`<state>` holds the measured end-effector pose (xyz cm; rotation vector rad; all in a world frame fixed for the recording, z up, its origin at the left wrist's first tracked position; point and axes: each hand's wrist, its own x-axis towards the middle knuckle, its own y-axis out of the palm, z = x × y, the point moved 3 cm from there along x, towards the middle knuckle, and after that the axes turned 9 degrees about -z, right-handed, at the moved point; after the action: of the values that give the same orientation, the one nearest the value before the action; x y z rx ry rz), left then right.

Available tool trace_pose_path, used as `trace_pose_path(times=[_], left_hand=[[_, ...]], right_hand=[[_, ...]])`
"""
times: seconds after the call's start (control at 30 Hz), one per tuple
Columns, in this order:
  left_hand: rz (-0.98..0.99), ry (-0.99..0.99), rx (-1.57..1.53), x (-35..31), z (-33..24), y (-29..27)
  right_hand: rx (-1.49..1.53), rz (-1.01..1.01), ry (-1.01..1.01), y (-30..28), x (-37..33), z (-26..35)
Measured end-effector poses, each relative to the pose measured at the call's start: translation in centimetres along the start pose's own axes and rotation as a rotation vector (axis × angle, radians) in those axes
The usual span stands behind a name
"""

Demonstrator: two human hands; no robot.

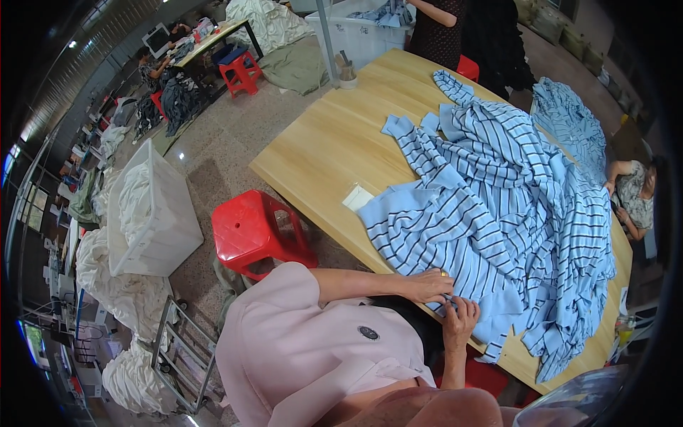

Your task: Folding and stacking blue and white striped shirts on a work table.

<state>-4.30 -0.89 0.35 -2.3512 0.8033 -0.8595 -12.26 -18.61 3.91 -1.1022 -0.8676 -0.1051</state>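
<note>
Light blue knit garments [484, 185] with dark and white stripes lie in a loose heap over the right half of the wooden table. At the table's near edge, my left hand [429, 285] presses on the striped cloth with its fingers curled over the fabric; a ring shows on one finger. Close beside it, almost touching, my right hand [461, 322] pinches the edge of the same garment. Whatever small detail sits between my fingertips is hidden. A small white card or packet [358, 198] lies left of the heap.
The wooden table [320, 142] has a cup of tools [346, 75] at its far corner. A red stool [249, 235] stands at my left, beyond it a white bin [160, 213] of pale cloth and a metal cart [186, 356]. Other people work at the far side and right.
</note>
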Motion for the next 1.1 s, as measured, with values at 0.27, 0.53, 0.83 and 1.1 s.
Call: trace_pose_path(times=[0.27,0.53,0.83,1.1], left_hand=[[-0.053,0.04,0.038,-0.3,-0.4,0.2],[-0.16,-0.007,0.064,-0.5,-0.4,0.2],[-0.274,-0.151,0.1,-0.6,-1.2,1.1],[-0.214,-0.136,0.043,-0.9,-0.4,0.7]], right_hand=[[0.055,0.014,0.174,1.3,-1.0,-1.0],[0.002,-0.015,0.141,1.6,-0.5,-1.1],[-0.067,-0.096,0.124,1.6,-0.3,0.6],[0.081,-0.066,0.286,2.0,-1.3,-0.5]])
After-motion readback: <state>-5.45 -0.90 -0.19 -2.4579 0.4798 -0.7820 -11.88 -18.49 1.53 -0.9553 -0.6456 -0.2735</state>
